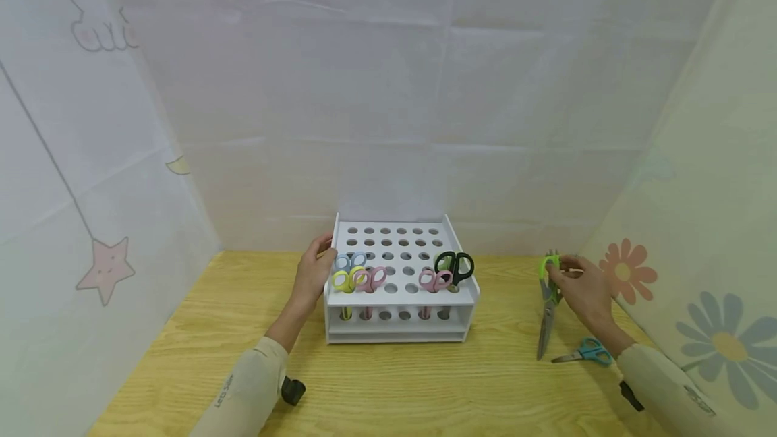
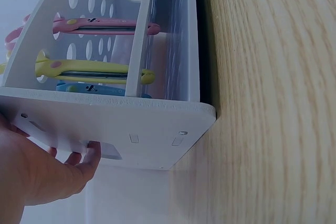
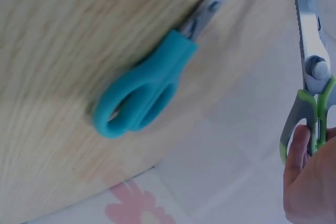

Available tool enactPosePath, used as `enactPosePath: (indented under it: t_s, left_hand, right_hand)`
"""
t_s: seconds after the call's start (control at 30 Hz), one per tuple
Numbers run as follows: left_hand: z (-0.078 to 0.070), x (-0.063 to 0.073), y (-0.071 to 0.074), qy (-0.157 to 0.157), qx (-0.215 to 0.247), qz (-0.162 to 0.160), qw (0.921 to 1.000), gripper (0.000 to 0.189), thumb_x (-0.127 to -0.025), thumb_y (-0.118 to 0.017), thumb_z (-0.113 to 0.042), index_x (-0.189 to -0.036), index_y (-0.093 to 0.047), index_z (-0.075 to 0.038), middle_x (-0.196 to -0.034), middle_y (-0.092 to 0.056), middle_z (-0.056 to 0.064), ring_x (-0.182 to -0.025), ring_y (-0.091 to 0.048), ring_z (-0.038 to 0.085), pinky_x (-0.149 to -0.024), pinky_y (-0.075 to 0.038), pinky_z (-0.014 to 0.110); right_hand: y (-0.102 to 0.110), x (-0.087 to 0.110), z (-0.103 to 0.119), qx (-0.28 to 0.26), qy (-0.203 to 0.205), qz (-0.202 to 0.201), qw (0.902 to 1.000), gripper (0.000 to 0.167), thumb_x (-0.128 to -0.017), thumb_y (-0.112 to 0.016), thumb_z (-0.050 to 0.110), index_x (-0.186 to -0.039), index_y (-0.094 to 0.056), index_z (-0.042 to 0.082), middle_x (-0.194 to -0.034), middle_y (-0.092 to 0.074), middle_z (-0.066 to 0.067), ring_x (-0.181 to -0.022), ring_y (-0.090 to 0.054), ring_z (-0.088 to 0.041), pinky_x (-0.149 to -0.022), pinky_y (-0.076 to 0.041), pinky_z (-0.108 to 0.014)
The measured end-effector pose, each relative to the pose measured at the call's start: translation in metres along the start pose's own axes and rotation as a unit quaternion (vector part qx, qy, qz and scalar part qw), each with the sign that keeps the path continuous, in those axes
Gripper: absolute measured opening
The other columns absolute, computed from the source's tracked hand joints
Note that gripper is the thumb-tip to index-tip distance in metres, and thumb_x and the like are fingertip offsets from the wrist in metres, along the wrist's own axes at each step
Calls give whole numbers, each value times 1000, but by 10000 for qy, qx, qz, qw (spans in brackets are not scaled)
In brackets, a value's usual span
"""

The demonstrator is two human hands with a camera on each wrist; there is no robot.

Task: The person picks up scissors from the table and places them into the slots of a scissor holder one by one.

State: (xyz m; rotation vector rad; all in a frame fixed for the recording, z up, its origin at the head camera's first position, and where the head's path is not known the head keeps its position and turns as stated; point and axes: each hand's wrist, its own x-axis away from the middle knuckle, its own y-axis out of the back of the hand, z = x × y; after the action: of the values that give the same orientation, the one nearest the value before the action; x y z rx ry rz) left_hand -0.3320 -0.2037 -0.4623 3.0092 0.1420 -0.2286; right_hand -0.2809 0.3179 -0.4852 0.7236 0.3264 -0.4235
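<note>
My left hand (image 1: 312, 275) grips the left side of a white rack (image 1: 394, 297) with rows of round holes. In the left wrist view, its fingers (image 2: 90, 161) bend at a cutout in the side panel. The rack holds blue scissors (image 1: 342, 261), yellow scissors (image 1: 346, 281), two pink pairs and black scissors (image 1: 446, 263), all handles up. At the right, my right hand (image 1: 587, 294) holds green-and-grey kitchen scissors (image 1: 549, 295) by the handles, blades pointing down toward the front. Teal scissors (image 1: 591, 352) lie on the table close by the hand.
The rack stands on a wood-grain table (image 1: 388, 383). Pale cloth walls (image 1: 388, 86) enclose the back and both sides. Behind the black scissors, something light green (image 1: 443, 261) is partly hidden in the rack.
</note>
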Motion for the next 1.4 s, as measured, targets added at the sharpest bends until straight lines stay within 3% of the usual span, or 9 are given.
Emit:
enactPosePath:
  t_s: [0.3, 0.6, 0.73, 1.0, 1.13, 1.4]
  left_hand:
    - [2, 1, 0, 5, 0, 17, 10000, 48, -101, -53, -18, -147, -51, -7, -142, -55, 17, -123, -53, 34, -102, -43, 50]
    - [0, 1, 1, 33, 17, 22, 10000, 48, -102, -52, -18, -148, -51, -7, -143, -54, 16, -124, -53, 34, -103, -43, 50]
    - [0, 1, 1, 58, 65, 46, 10000, 47, -102, -52, -18, -148, -51, -7, -144, -53, 16, -124, -52, 33, -103, -42, 50]
    - [-2, 3, 1, 45, 38, 63, 10000, 47, -102, -52, -19, -148, -50, -7, -144, -53, 16, -126, -51, 34, -105, -41, 50]
    - [-1, 2, 2, 67, 32, 63, 10000, 47, -102, -52, -20, -147, -51, -8, -144, -53, 15, -126, -51, 33, -104, -42, 51]
    - [0, 0, 1, 20, 13, 62, 10000, 48, -102, -54, -21, -148, -50, -6, -145, -52, 17, -127, -51, 35, -104, -42, 52]
  right_hand:
    - [-1, -4, 42, -718, 101, -833, 9939, 41, -93, -76, 25, -123, -67, -2, -109, -66, -12, -84, -61, 5, -65, -50, -11]
    - [8, -4, 100, -1113, 336, -1025, 9879, 39, -92, -78, 25, -122, -69, 2, -107, -67, -6, -87, -65, -3, -67, -51, -13]
    - [10, -2, 125, -1198, 240, -965, 9878, 41, -91, -78, 27, -123, -69, 4, -108, -68, -5, -88, -66, -2, -67, -51, -13]
    - [8, 3, 163, -1846, 506, -965, 9767, 35, -90, -79, 14, -120, -69, -1, -106, -69, -4, -86, -70, -6, -67, -55, -18]
    - [4, 5, 179, -2480, 651, -1006, 9613, 32, -88, -79, 7, -116, -69, -5, -105, -70, -9, -83, -72, -11, -68, -57, -22]
    - [-15, 11, 205, -3947, 852, -1096, 9083, 33, -86, -79, -2, -114, -65, -11, -103, -66, -21, -80, -72, -22, -67, -58, -34]
